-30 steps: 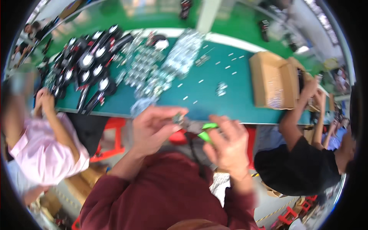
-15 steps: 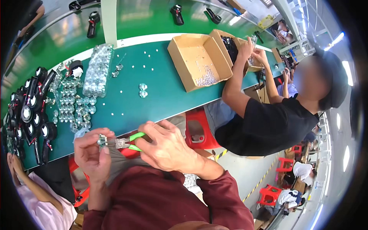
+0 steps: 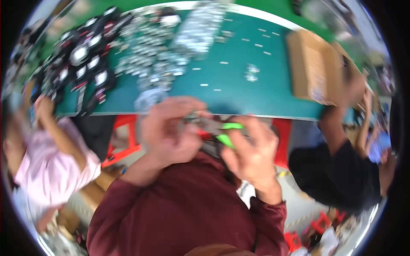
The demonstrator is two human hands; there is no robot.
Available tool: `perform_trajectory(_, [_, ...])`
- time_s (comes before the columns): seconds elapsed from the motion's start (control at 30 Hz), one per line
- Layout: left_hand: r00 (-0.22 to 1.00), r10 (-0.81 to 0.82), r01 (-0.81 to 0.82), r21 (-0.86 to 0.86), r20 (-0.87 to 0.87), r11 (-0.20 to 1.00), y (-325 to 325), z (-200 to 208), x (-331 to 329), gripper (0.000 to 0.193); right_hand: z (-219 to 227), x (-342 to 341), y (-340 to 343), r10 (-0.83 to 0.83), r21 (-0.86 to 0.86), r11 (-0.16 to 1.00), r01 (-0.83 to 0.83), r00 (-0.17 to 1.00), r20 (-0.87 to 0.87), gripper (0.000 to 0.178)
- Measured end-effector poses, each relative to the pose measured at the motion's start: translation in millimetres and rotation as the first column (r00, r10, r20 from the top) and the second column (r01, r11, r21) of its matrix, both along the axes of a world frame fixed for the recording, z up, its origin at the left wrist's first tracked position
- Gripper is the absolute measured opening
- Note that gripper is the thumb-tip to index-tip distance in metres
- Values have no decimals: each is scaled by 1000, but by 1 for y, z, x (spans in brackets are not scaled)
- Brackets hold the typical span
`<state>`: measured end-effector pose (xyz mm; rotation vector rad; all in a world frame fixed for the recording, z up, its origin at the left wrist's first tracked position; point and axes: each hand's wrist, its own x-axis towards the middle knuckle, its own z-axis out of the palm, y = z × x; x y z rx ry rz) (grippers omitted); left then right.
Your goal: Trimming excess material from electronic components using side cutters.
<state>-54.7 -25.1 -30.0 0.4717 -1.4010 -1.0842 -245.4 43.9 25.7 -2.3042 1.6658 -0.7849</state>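
Observation:
Motion blurs the picture. My left hand pinches a small clear-and-green part between thumb and fingers, just off the table's near edge. Closed round green-handled pliers, my right hand is to the right of it. The pliers' jaws point left at the small part; whether they touch it is smeared. Beyond my hands, many similar clear parts lie in rows and loose on the green table. A pair of the clear parts rests farther right.
Black handheld devices with white round faces are heaped at the left. A bag of clear parts lies at the back. Cardboard boxes stand at the right. One co-worker in pink sits left, another in black right.
The view has swung left and down, so the table's things appear farther right and higher. My hands keep hold of the small part and the pliers.

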Motion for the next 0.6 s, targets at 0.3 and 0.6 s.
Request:
perform_trajectory(0.3, [993,105,-100,-82,55,992,-3,13,10,42,8,15,-15,31,-98,995,-26,998,55,21])
perform_trajectory(0.6, [961,21,52,257,-274,965,-15,5,35,36,24,-6,-26,-190,-228,949,219,971,142,24])
